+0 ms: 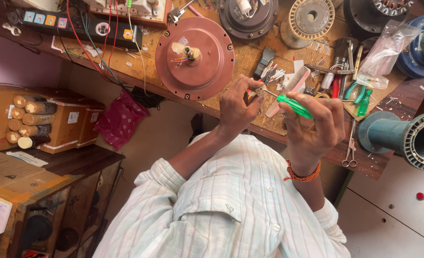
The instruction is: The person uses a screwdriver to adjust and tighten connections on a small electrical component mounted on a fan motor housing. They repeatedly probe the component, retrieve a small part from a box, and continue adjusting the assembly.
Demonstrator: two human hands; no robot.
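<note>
Two hands [274,114] hold one green screwdriver [293,105].

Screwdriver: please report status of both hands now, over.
Right hand gripping green screwdriver. Left hand pinching small part, tip against it. Both held above bench. Red round cover beside, clear.

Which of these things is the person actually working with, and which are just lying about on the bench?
In hand:
left hand gripping a small part
right hand holding a green screwdriver, tip at the part

Lying about:
red motor cover
comb
scissors
pliers
plastic bag
power strip
</note>
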